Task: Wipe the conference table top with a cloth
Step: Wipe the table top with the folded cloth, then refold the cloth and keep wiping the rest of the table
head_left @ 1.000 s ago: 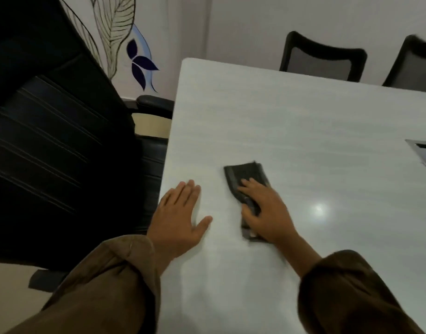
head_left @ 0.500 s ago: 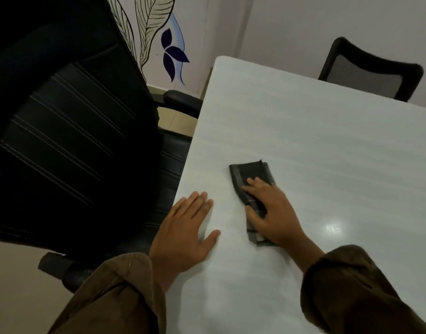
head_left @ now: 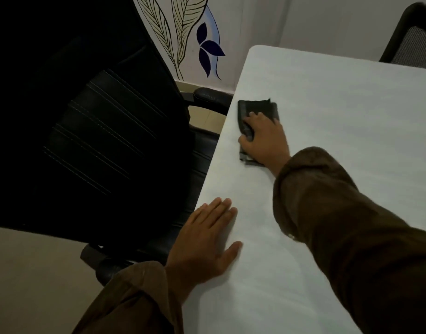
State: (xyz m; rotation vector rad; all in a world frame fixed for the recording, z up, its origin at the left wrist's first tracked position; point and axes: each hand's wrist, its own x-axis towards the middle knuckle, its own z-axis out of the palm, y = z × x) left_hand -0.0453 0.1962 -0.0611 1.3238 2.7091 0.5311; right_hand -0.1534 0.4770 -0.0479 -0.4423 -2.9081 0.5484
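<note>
A folded dark cloth (head_left: pixel 257 108) lies flat on the pale conference table top (head_left: pixel 339 121), close to the table's left edge. My right hand (head_left: pixel 263 138) presses down on the cloth, fingers spread over its near half, arm stretched forward in a brown sleeve. My left hand (head_left: pixel 204 237) rests palm down with fingers together on the table's left edge, nearer to me, holding nothing.
A large black office chair (head_left: pixel 91 131) stands tight against the table's left edge, its armrest (head_left: pixel 210 95) beside the cloth. Another dark chair (head_left: pixel 414 37) sits at the far right. A wall with painted leaves (head_left: pixel 180 27) rises behind.
My right hand has slid the cloth forward and to the left, toward the table's left edge. My left hand has stayed planted at the edge. The view has swung left.
</note>
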